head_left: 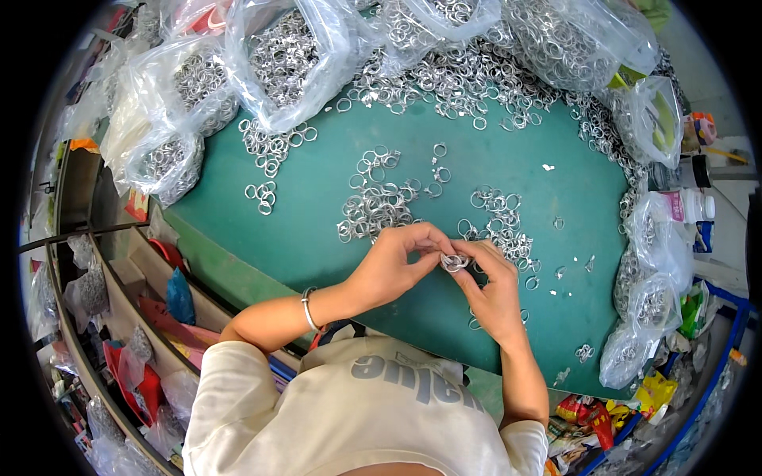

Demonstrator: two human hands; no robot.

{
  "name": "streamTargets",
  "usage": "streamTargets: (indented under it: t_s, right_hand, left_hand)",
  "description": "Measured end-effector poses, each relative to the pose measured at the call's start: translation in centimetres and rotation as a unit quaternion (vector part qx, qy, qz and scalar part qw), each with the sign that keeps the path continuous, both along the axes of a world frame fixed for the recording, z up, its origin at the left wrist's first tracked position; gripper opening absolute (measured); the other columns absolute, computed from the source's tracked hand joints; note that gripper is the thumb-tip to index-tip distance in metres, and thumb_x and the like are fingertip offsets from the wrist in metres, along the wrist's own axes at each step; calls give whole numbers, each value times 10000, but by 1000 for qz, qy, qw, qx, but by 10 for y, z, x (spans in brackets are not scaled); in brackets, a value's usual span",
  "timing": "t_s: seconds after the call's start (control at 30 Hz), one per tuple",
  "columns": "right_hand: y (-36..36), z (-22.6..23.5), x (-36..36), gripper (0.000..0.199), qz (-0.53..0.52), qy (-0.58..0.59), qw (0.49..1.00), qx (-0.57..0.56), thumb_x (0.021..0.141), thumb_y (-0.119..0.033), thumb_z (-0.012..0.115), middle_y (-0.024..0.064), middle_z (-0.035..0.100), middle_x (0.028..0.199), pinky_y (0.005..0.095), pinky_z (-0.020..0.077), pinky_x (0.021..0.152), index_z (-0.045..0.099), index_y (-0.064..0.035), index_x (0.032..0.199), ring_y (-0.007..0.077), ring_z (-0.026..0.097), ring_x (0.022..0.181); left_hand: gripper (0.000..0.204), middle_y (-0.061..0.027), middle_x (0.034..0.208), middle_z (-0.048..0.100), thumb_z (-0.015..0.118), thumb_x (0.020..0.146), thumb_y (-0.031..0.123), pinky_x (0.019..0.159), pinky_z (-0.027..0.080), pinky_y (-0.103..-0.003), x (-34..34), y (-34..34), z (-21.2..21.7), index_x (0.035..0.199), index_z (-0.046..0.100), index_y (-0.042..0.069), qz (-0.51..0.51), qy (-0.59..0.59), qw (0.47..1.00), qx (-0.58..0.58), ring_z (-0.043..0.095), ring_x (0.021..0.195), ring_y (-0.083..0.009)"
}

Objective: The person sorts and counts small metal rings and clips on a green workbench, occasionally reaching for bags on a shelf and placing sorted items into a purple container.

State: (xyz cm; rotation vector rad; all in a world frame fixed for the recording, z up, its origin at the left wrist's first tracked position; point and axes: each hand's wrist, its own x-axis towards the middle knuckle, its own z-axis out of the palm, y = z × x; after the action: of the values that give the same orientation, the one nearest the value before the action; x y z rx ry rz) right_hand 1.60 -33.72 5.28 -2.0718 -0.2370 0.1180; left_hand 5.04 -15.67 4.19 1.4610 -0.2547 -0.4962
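Observation:
My left hand (403,258) and my right hand (491,287) meet near the table's front edge, their fingertips pinched together on a silver ring (453,262). Whether more than one ring is between the fingers is hard to make out. Just beyond my left hand lies a heap of silver rings (373,208). A looser group of rings (502,222) spreads beyond and beside my right hand. A few single rings (440,173) lie farther out, between the two groups. A bangle (309,310) circles my left wrist.
Open plastic bags (286,63) full of rings line the far side of the green tabletop (309,214). Loose rings (444,83) bank up before them. More bags (652,305) line the right edge, near a white-capped bottle (698,206). Open drawers (135,274) stand at the left.

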Motion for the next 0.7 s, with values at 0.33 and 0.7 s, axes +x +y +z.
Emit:
streamTargets:
  t_s: [0.33,0.7]
  right_hand:
    - [7,11,-6,270,-78,-15,995,59,778,21,674,92,628,898,284,462,704,618,-11,1040,185,604,781]
    - [13,8,-11,190,-128,30,982,138,789,31,658,107,612,934,264,466,679,606,15,972,187,592,774]
  left_hand:
    - [101,-90,913,663,573,902,36,729,504,-240,1,5,10,969,574,-39,-30,181,978,-98,635,811,-123]
    - [110,-80,860,638,605,876,18,689,508,-243,-15,-2,15,962,590,-49,61,69,995,-46,614,787,-104]
